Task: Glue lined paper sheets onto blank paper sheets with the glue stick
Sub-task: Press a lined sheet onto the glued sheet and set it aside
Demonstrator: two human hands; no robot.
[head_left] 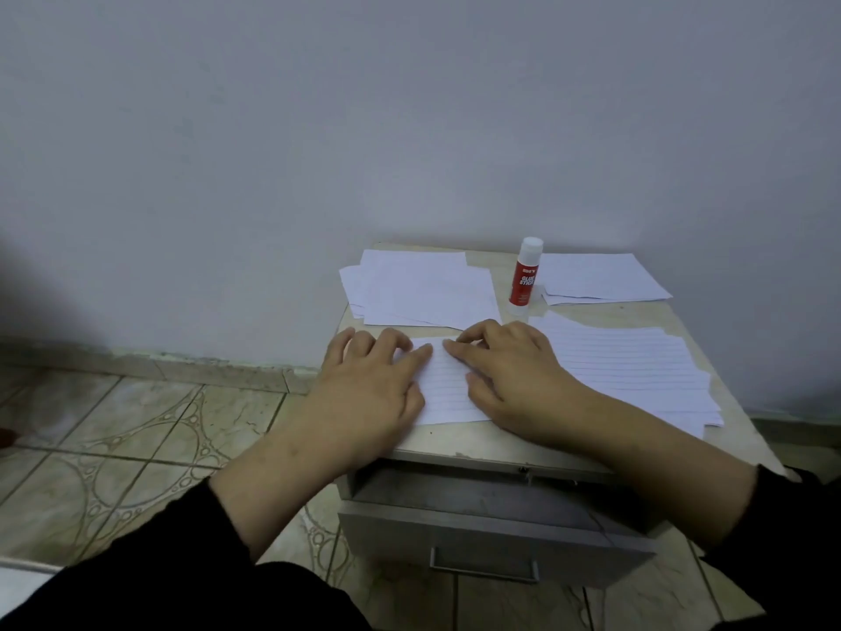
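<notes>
Lined sheet (448, 384), two hands pressing, one glue stick (524, 279)

We took this for a plain room in a home rather than an office. The desk (459, 441) under the grip was a small worn drawer unit, its drawer (482, 535) hanging open below the grip. Beyond the grip stood a bare pale wall (318, 129), and left of it lay patterned floor tiles (127, 430) with a chipped skirting (191, 368).
</notes>
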